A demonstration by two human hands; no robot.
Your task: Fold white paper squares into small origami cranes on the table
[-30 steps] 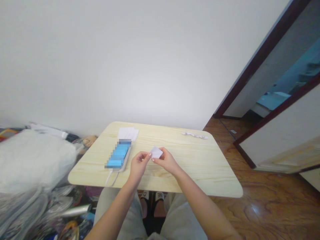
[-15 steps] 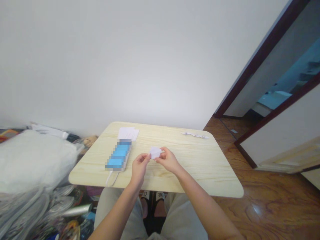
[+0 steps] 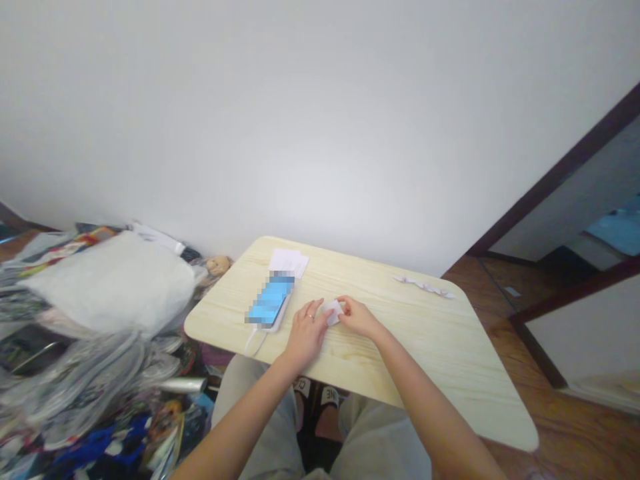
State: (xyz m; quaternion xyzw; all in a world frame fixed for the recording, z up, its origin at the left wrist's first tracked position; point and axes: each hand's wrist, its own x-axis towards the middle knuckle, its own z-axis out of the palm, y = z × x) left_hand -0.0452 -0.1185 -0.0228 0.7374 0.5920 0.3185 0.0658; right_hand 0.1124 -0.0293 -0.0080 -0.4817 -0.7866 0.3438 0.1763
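A small folded piece of white paper [image 3: 334, 312] lies at the middle of the table, between my two hands. My left hand [image 3: 306, 331], with a ring on one finger, rests palm down, its fingers spread and its thumb touching the paper's left side. On the other side, my right hand [image 3: 359, 316] pinches the paper's right edge between thumb and fingers. Part of the paper is hidden under the fingertips. Left of my left hand is a phone [image 3: 273, 301] with a blurred blue screen, propped at a slant.
Several white paper sheets [image 3: 286, 261] lie behind the phone. A row of small folded paper pieces [image 3: 424, 287] is near the far right edge of the wooden table [image 3: 450, 360]. A white cable [image 3: 251, 340] runs off the front. Bagged items and a white bundle [image 3: 115, 280] crowd the left floor.
The view has turned left. The paper, held up between both hands before, is now lower at the tabletop. My left hand has gone from a pinch to spread fingers.
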